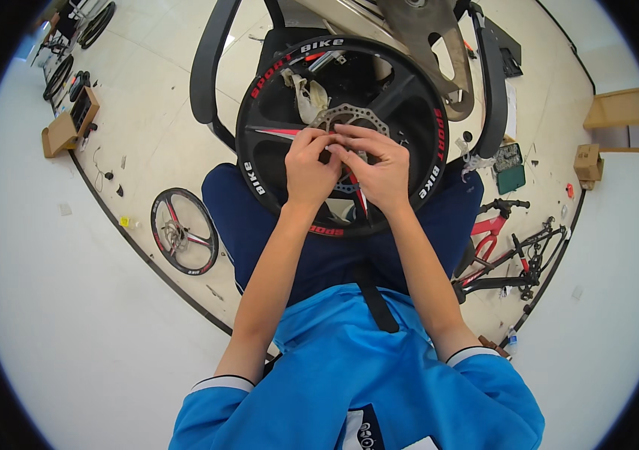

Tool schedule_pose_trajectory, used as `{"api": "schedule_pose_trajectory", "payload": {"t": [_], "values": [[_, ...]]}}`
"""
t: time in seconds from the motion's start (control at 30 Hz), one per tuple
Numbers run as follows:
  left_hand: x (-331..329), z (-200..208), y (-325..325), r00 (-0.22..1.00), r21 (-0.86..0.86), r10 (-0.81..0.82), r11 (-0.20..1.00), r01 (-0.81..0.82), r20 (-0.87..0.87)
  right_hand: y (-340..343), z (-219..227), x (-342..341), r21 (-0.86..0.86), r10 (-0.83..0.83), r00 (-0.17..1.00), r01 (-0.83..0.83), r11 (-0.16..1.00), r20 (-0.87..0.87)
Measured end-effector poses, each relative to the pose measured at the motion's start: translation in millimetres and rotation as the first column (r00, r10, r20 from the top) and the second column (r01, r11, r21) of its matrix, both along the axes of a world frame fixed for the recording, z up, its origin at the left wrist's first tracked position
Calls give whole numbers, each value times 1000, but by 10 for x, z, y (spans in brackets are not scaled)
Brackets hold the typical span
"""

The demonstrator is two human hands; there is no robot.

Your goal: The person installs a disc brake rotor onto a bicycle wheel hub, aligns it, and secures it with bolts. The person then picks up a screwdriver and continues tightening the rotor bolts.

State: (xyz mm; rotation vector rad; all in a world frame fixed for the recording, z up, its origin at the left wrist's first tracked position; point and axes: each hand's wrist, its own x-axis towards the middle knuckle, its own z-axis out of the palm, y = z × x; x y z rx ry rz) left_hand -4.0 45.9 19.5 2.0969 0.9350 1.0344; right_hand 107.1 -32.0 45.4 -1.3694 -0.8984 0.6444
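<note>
Hands close together, metal disc below them, black wheel beneath.

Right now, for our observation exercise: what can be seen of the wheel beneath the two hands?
The wheel has a black tyre with red and white lettering. Its broad black spokes, some with red-and-white accents, meet at a perforated, metallic-looking disc. It lies roughly face-on to the view, its near edge over the navy trousers. The left hand and right hand come together over its centre; whether they grip it is unclear.
</note>
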Motion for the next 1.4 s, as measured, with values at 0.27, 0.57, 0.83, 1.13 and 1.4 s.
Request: {"api": "schedule_pose_trajectory", "payload": {"t": [0.27,0.57,0.83,1.13,1.4], "values": [[25,73,-36,989,-21,-59,998,62,136,53,171,-31,31,-48,932,40,999,358],[62,156,93,997,-15,-64,998,65,49,19,56,-82,-14,-174,980,176,984,97],[1,181,28,985,-118,-128,983,141,115,2,161,15,-27,-40,975,47,999,218],[44,125,23,989,-213,-31,975,62,146,0,92,-43,74,-246,956,237,969,158],[-20,144,74,966,-114,-222,965,237,131,-84,75,-45,57,-198,931,190,980,307]]}}
